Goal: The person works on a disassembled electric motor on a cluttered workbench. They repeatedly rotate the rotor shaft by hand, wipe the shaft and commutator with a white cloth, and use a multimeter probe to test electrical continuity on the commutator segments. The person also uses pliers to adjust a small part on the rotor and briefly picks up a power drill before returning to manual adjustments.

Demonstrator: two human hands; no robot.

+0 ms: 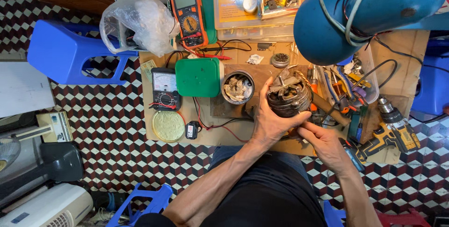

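Motor stator [289, 98], round, dark laminated rim with copper windings and a metal bracket on top, held just above the cardboard-covered worktable [234, 135], right of centre. Left hand [271, 119] closed around its left and near side, thumb up along the rim, fingers underneath. Right hand [322, 140] at the lower right edge of the stator, fingers curled toward it; whether it pinches anything, cannot tell. Just left of the stator: open round tin [237, 87] with crumpled scraps. Further left: green plastic box [199, 77], analog multimeter [164, 88], orange digital multimeter [189, 15]. Right: yellow cordless drill [390, 131], tray of hand tools [348, 84]. Blue lamp shade [365, 14] overhead.
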